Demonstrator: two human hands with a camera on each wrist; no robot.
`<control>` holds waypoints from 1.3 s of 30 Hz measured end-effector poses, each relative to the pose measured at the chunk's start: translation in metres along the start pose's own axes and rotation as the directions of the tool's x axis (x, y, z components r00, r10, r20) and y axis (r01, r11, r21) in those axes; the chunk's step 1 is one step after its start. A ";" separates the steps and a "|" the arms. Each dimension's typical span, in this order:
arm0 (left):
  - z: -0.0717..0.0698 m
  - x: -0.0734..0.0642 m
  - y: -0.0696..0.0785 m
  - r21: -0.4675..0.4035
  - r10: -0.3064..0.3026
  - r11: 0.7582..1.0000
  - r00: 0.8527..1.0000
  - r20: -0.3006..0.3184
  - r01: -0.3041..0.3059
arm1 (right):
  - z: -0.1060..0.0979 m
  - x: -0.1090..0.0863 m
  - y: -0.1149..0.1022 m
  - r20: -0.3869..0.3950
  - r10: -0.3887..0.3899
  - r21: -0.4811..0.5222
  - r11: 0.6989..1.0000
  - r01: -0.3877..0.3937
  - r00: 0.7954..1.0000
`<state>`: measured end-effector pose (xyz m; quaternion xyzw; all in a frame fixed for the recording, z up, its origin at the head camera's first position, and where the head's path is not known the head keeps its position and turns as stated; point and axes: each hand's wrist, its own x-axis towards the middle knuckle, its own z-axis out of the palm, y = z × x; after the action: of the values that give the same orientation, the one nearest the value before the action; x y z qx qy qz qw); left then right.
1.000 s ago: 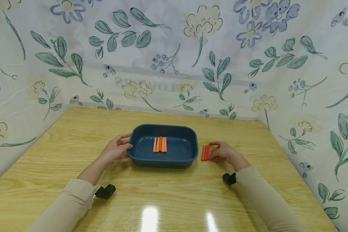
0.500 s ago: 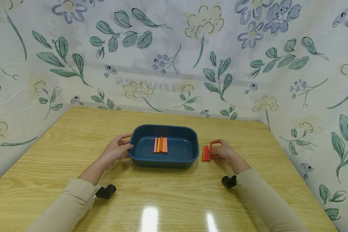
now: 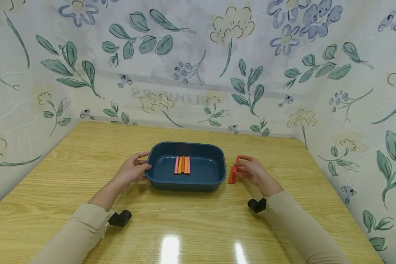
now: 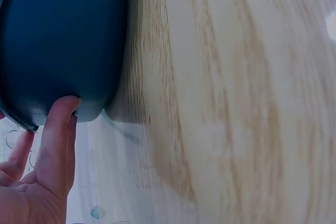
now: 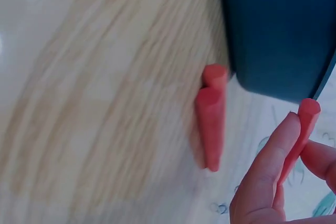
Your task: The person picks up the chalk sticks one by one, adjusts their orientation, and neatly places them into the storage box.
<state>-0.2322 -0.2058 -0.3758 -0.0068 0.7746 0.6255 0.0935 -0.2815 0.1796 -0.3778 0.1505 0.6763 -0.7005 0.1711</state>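
Observation:
A dark blue rectangular tub stands on the table, with a row of several pink, orange and red crayon-like sticks lying side by side inside. At its left end, my left hand touches the outer wall and rim with extended fingers; the left wrist view shows one fingertip against the wall. Right of the tub, my right hand pinches one red six-sided crayon-like stick between thumb and finger. Two more red sticks lie side by side on the table, close to that hand.
The wood-grain table carries the tub near its middle. A floral cloth rises behind the table and along both sides. Black camera mounts project from the wrists near the sleeve cuffs.
My right hand has taken one red stick from the row of three and shifted slightly up and left with it. Two sticks stay on the table; the left hand and tub hold still.

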 end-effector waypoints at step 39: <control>-0.002 0.002 -0.002 0.004 0.000 1.000 1.000 0.004 0.000 | 0.089 -0.005 -0.050 0.140 -0.050 -0.012 0.999 0.052 0.989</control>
<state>-0.2342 -0.2081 -0.3777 -0.0053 0.7755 0.6241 0.0952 -0.2976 0.0919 -0.3276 0.0825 0.6718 -0.7082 0.2010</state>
